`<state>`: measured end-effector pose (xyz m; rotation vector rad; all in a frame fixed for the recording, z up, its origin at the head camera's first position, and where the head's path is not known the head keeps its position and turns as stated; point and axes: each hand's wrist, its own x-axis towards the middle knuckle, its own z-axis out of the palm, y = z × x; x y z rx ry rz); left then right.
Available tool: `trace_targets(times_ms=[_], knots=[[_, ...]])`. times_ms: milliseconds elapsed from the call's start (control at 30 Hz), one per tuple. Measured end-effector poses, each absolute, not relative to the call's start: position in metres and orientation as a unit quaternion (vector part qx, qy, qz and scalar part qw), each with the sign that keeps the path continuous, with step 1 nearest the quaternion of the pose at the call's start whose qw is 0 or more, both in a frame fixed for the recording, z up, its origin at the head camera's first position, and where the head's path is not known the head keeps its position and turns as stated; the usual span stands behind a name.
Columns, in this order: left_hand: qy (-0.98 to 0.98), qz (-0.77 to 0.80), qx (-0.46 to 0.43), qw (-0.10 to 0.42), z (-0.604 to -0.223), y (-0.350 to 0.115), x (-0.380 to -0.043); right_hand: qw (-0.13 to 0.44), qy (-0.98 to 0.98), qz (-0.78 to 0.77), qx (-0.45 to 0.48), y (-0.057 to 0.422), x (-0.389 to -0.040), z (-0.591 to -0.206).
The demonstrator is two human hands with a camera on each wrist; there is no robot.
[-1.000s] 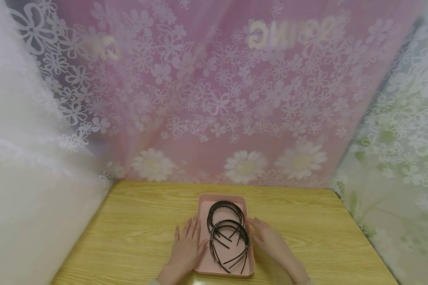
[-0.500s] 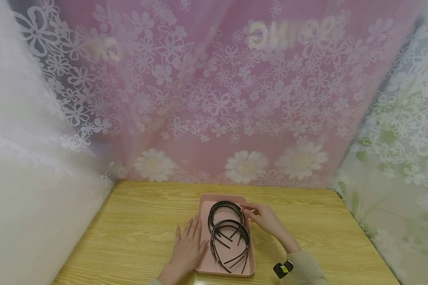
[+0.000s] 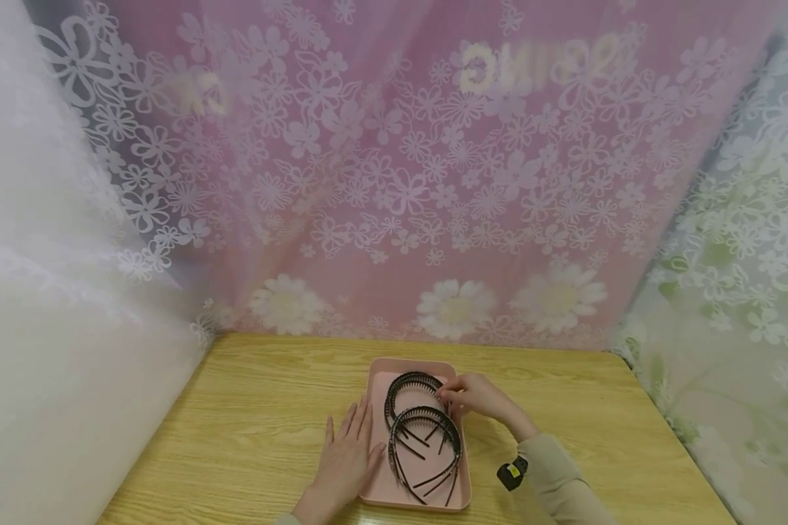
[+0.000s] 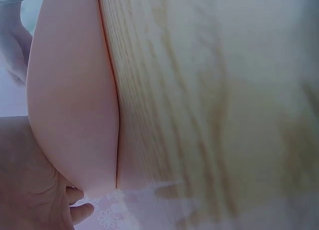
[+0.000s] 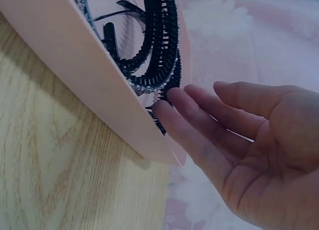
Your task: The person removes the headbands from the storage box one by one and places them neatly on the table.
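Note:
A shallow pink tray (image 3: 379,477) holds several black toothed headbands (image 3: 427,412), lying in two overlapping groups. Glittery trim shows along the edges of the headbands (image 5: 162,41) in the right wrist view. My left hand (image 3: 346,452) rests with straight fingers along the tray's left side, its thumb over the rim. My right hand (image 3: 479,397) reaches over the right rim to the far headbands. In the right wrist view the fingertips (image 5: 164,110) are right at the headbands' edge, the thumb standing apart from them, with nothing held between.
The tray stands on a wood-grain table (image 3: 269,394), near its front edge. A pink flowered curtain (image 3: 368,219) hangs behind the table, with pale sheets (image 3: 72,328) at both sides. A dark watch-like device (image 3: 512,474) sits at the right wrist.
My right hand has moved from the tray's right side up over the rim to the far headbands. My left hand, the tray and the headbands stay in place.

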<state>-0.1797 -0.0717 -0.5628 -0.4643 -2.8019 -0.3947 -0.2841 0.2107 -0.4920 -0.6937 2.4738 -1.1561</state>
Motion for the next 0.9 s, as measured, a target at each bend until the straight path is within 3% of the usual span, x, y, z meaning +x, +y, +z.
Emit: trace_targets(times_ms=[300, 900], knots=[[-0.972, -0.133, -0.154, 0.117, -0.560, -0.071, -0.178, 0.180, 0.876, -0.376, -0.242, 0.205, -0.282, -0.497], [-0.971, -0.137, -0.156, 0.119, -0.561, -0.072, -0.180, 0.135, 0.892, -0.346, -0.258, 0.201, -0.266, -0.495]])
